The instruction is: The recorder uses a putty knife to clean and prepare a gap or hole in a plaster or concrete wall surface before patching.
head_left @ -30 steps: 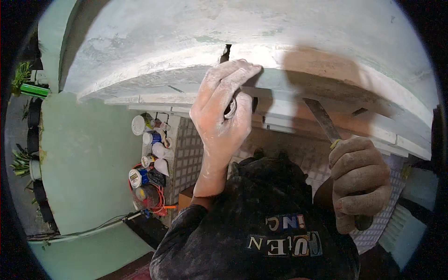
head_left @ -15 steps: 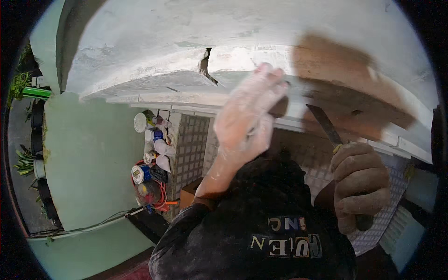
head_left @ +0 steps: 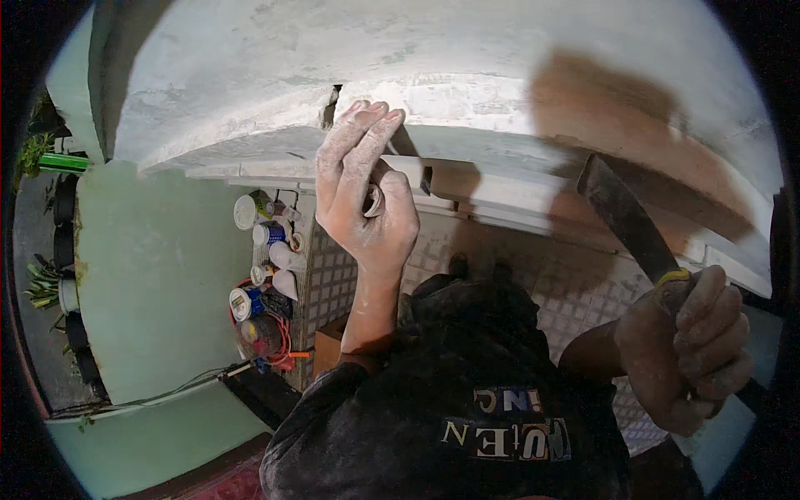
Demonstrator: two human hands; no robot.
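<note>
Far below, a cluster of plastic tubs and bottles [head_left: 265, 250] sits beside an orange cable coil [head_left: 279, 346] against a pale green wall [head_left: 158, 283]. A checkered tile floor [head_left: 333, 283] spreads beside them, and potted plants [head_left: 37, 287] line the left edge.

Pale grey-white plaster covers the ceiling [head_left: 467, 58], with a reddish-brown patch [head_left: 617, 108] at its right. Just below that patch the scraper blade [head_left: 621, 212] is black, with a yellow band by the grip. Both hands, left [head_left: 367, 196] and right [head_left: 687, 358], are dusted white. Far below the ceiling, the wall [head_left: 158, 283] is mint green and the floor tiles [head_left: 333, 283] form a grey-white grid. The shirt [head_left: 467, 400] is black.
</note>
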